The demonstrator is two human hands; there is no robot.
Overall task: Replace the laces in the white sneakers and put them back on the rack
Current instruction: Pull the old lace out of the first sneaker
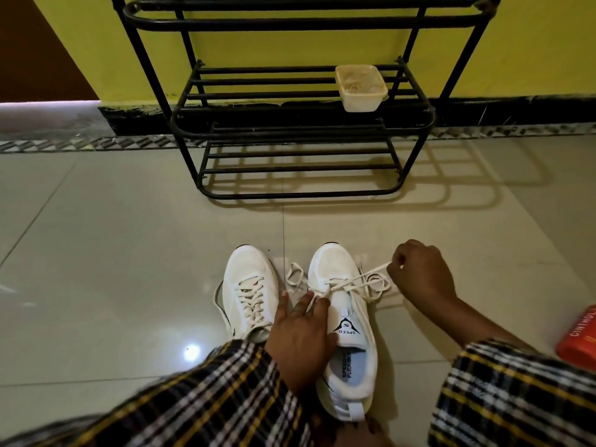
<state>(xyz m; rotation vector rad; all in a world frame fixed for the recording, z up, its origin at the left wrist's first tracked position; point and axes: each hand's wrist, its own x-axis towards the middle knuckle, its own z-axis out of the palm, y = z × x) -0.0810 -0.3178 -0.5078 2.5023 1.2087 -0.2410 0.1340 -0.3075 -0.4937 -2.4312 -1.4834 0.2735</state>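
Presently the black metal shoe rack is standing against the yellow wall, holding only a lidded plastic tub on its middle shelf, so both sneakers are still waiting on the tiled floor in front of it. Of the pair, the left sneaker is sitting fully laced, well clear of the work. The right sneaker is sitting just beside it, laced only through the eyelets nearest the toe. The left hand is pressing on this shoe's inner side, fingers curling over the lace crossing. The right hand is pinching the free end of the lace, fingers closed tight, and drawing it out sideways. Recommended practice: keep the shoe pinned, pull until the crossing lies flat, and match both ends (the slack loop at the left looks longer) before threading the next eyelet.
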